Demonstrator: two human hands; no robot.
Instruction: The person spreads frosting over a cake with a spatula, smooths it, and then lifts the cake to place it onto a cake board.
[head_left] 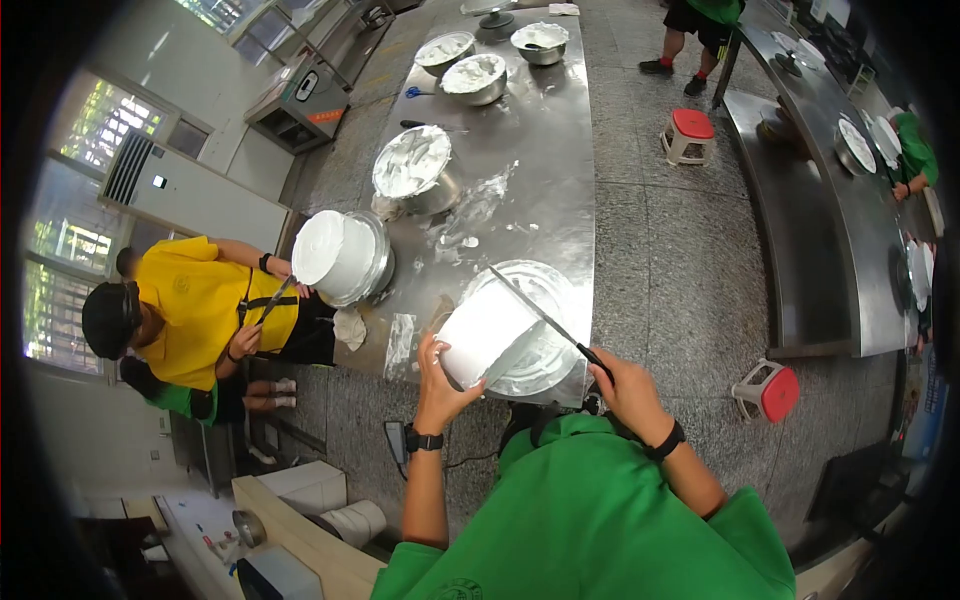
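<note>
My left hand (440,390) grips a white cake dummy (483,337), with thumb and fingers around its near left end. The dummy is tilted on its side over a round turntable (553,371) smeared with white cream. In my right hand (632,398) is an icing spatula (545,318), held by its black handle. Its long blade reaches up and left along the dummy's right edge; whether it touches cannot be told. A steel bowl of white cream (415,165) stands farther up the table.
Cream smears the steel table (530,150), which holds more cream bowls (475,80) at its far end. On the left, a person in yellow (205,290) works at a cream-coated cake (335,252). Red-topped stools (690,125) stand right, beside another steel table (800,220).
</note>
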